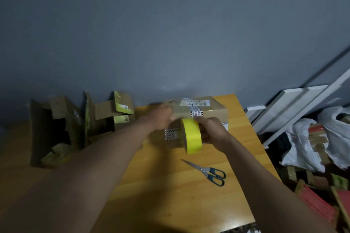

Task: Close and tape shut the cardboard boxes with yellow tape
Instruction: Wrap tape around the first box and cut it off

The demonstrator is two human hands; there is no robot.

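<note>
Both hands meet over the table (189, 195), just in front of a closed box (206, 111). Right hand (212, 134) grasps the yellow tape roll (191, 135), fingers curled round its far side and thumb near its top edge, holding the roll upright on edge so its broad yellow band faces the camera. Left hand (163, 117) reaches to the near top edge of the box, beside the roll; its fingers are bent and its fingertips are close to the roll's upper rim, but blur hides whether they pinch a tape end or merely press the cardboard, so I cannot tell what it grasps.

That box sits toward the far right part of the table, flaps down, with a white label on top and printed black-and-white tape running over its top and down its front. Its lower front is partly hidden by the roll and hands.

Scissors (208, 172) lie shut on the table nearer the camera, below the right hand, blue handles pointing to the lower right, apart from the box.

On the left, against the grey wall, stand two open boxes (56, 128) with torn, raised flaps, some faced in green.

Right of the table, white boards (295, 104) lean on the wall, with white plastic bags (303, 143) and red items below them.
</note>
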